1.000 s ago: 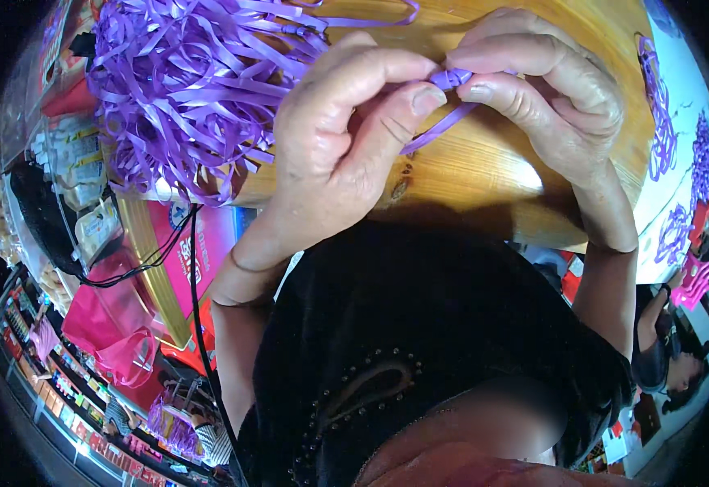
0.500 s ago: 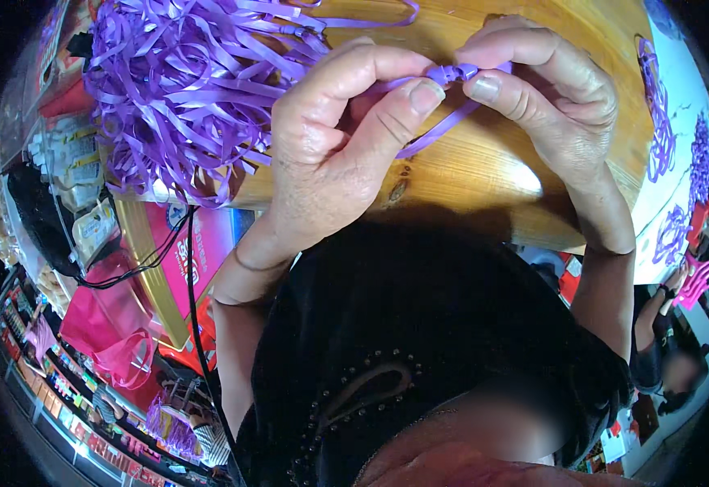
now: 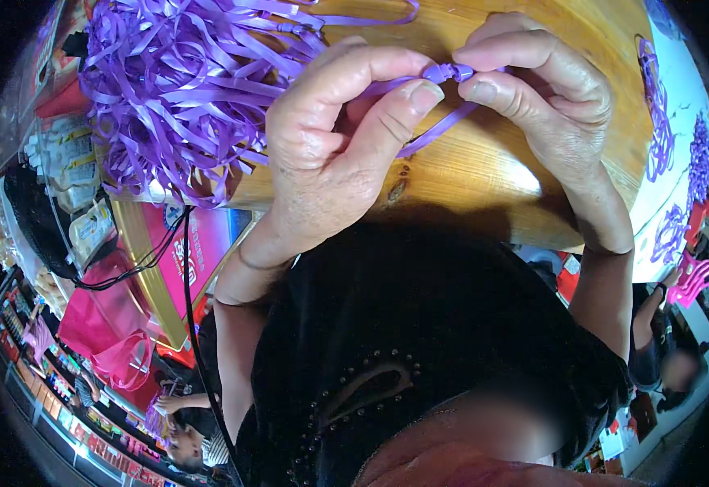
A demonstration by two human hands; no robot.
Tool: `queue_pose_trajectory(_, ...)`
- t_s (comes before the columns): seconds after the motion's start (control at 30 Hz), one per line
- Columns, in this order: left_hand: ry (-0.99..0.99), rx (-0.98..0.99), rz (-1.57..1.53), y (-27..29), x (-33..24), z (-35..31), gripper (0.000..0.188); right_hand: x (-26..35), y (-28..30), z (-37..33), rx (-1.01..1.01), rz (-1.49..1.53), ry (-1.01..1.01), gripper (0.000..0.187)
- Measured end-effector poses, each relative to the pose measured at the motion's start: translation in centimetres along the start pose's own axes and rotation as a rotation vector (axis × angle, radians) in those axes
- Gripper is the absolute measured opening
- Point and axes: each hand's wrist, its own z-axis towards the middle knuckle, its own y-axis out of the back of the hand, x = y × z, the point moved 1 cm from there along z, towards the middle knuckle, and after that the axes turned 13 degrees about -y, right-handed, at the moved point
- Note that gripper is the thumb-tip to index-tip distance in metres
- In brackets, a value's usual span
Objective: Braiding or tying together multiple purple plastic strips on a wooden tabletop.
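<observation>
Between my hands, above the wooden tabletop (image 3: 484,191), a purple ribbon (image 3: 443,130) is held with a small folded knot (image 3: 448,72) in it. My left hand (image 3: 330,138) pinches it just left of the knot with thumb and index finger. From the other side, my right hand (image 3: 545,97) pinches it between thumb and index finger, close to the knot. Part of the ribbon hangs as a loop below the fingers. Left of my left hand lies a large tangled pile of purple ribbons (image 3: 176,97), partly covered by that hand.
More purple ribbon bundles (image 3: 656,118) lie beyond the table's right edge, some on a white surface (image 3: 650,231). Black cables (image 3: 188,284) hang at the left, near a pink box (image 3: 184,243) and a pink bag (image 3: 111,333). Other people are in the background, one with a pink item (image 3: 693,280).
Both hands have shifted slightly left. More of the knot shows between the fingertips. A person at the lower left has come further into view.
</observation>
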Motion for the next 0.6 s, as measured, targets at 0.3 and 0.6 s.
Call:
queue_pose_trajectory(0.3,-0.019,0.004,-0.048,-0.1,0.2,-0.1,0.011,0.0,-0.3,-0.1,0.006,0.002,-0.062,0.019)
queue_pose_trajectory(0.6,0.232,-0.011,-0.263,-0.1,-0.7,-0.2,0.01,-0.1,-0.5,-0.1,-0.008,0.136,-0.101,0.018)
